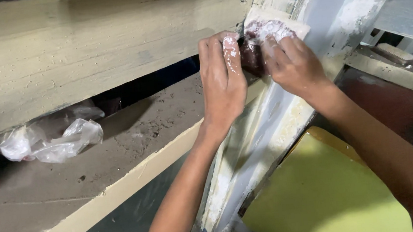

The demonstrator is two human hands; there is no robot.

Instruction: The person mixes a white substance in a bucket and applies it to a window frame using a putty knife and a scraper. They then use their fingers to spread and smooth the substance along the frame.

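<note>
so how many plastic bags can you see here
1. A crumpled clear plastic bag lies at the left on the lower wooden shelf, in the gap under the upper board. More may be hidden deeper in the dark gap.

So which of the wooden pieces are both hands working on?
The slanted whitish-grey painted rail: left hand and right hand press a dusty reddish pad on it. The cream plank lies untouched.

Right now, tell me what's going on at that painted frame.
A person presses both hands against a worn, white-painted wooden post. The right hand rubs a dusty reddish pad on it; the left hand, smeared white, rests beside it. A crumpled clear plastic bag lies on the ledge behind.
</note>
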